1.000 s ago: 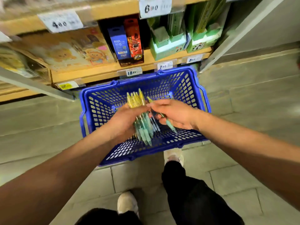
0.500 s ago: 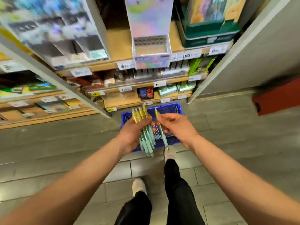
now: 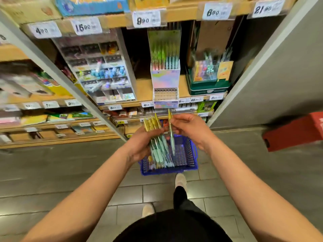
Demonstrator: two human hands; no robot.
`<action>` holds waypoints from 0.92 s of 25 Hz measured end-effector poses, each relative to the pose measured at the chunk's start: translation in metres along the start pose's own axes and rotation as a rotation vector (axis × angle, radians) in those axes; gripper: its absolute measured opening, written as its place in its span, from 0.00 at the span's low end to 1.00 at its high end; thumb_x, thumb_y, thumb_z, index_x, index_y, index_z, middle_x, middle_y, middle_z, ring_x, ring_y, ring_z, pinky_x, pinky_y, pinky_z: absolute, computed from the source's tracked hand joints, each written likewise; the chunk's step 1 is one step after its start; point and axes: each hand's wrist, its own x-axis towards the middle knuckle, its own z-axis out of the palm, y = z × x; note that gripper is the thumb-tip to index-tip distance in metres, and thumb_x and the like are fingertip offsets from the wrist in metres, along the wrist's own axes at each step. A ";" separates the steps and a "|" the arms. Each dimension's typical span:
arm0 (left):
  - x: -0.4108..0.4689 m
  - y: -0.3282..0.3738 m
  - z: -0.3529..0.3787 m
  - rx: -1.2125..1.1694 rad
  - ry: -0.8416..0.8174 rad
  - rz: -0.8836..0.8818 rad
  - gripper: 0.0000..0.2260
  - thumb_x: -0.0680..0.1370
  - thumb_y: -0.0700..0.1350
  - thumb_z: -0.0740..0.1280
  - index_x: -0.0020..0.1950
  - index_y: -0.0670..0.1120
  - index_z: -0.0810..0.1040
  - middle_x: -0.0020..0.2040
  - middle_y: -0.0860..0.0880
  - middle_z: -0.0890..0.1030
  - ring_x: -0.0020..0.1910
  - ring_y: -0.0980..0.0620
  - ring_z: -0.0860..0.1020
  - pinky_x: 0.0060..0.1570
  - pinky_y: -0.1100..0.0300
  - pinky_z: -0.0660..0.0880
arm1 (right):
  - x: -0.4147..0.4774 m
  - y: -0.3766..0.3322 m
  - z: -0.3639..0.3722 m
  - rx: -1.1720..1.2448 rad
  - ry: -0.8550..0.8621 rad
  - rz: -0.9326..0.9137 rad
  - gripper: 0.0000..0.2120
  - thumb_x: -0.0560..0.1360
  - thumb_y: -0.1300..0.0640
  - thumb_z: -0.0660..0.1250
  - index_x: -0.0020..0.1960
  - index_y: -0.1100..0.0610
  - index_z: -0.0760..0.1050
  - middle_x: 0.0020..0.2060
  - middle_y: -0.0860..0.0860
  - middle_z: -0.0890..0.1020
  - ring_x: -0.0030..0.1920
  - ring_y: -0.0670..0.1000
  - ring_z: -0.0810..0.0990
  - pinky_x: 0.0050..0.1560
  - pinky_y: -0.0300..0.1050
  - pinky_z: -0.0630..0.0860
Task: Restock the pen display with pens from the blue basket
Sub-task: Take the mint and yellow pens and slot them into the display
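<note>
Here, from the head camera, we see the left hand (image 3: 139,144) clamped around a bundle of gold-and-mint pens (image 3: 157,148), while the right hand (image 3: 190,128) pinches a single pen (image 3: 172,142) upright just beside it. Both hang above the blue basket (image 3: 190,159) on the tiled floor (image 3: 87,172), below the iridescent pen display (image 3: 165,79) on the wooden shelf (image 3: 143,89).

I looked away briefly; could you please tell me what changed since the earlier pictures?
Both hands lifted from the blue plastic basket toward the iridescent cardboard pen display. Unchanged: the left hand grips the bundle of mint-green, gold-capped pens; the right hand pinches a single matching pen.
</note>
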 end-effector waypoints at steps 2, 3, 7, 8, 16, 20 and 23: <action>0.002 0.015 0.010 0.001 0.005 0.031 0.13 0.80 0.33 0.67 0.64 0.36 0.79 0.58 0.37 0.85 0.50 0.41 0.86 0.51 0.48 0.84 | 0.008 -0.016 -0.011 0.026 -0.044 -0.008 0.06 0.75 0.60 0.75 0.52 0.55 0.83 0.41 0.51 0.87 0.41 0.49 0.83 0.46 0.43 0.82; 0.003 0.019 0.014 0.001 0.029 0.037 0.13 0.80 0.33 0.67 0.64 0.36 0.78 0.57 0.37 0.85 0.49 0.42 0.86 0.51 0.47 0.84 | 0.012 -0.021 -0.016 0.029 -0.060 -0.011 0.05 0.75 0.60 0.74 0.51 0.55 0.83 0.41 0.51 0.87 0.40 0.48 0.83 0.43 0.41 0.81; 0.016 0.027 0.030 0.012 0.122 0.098 0.10 0.81 0.34 0.67 0.62 0.38 0.78 0.54 0.38 0.85 0.46 0.43 0.85 0.53 0.47 0.83 | 0.032 -0.042 -0.030 0.044 -0.115 0.015 0.04 0.76 0.61 0.73 0.50 0.56 0.83 0.40 0.51 0.87 0.39 0.47 0.84 0.43 0.40 0.82; 0.021 0.027 0.033 0.044 0.133 0.117 0.09 0.81 0.34 0.68 0.61 0.40 0.79 0.53 0.39 0.86 0.47 0.44 0.85 0.54 0.47 0.83 | 0.037 -0.046 -0.032 0.036 -0.126 0.019 0.05 0.76 0.61 0.74 0.51 0.57 0.83 0.40 0.52 0.87 0.40 0.48 0.84 0.44 0.40 0.81; 0.066 0.040 0.034 0.093 0.162 0.155 0.12 0.81 0.42 0.70 0.61 0.38 0.80 0.52 0.41 0.87 0.45 0.47 0.86 0.43 0.56 0.82 | 0.074 -0.060 -0.045 0.058 -0.095 0.028 0.07 0.76 0.60 0.73 0.54 0.58 0.83 0.43 0.54 0.87 0.43 0.50 0.86 0.45 0.41 0.81; 0.111 0.065 0.018 0.076 0.110 0.157 0.17 0.76 0.47 0.74 0.61 0.40 0.81 0.51 0.41 0.87 0.46 0.46 0.85 0.46 0.54 0.82 | 0.110 -0.065 -0.041 0.082 -0.038 0.017 0.07 0.77 0.62 0.72 0.54 0.61 0.82 0.42 0.54 0.87 0.42 0.50 0.85 0.44 0.40 0.82; 0.160 0.074 0.000 0.079 0.087 0.146 0.16 0.78 0.46 0.73 0.63 0.40 0.80 0.51 0.42 0.86 0.48 0.45 0.84 0.53 0.48 0.80 | 0.154 -0.057 -0.039 0.071 -0.008 -0.007 0.06 0.77 0.62 0.71 0.53 0.60 0.83 0.43 0.54 0.87 0.43 0.50 0.86 0.44 0.39 0.81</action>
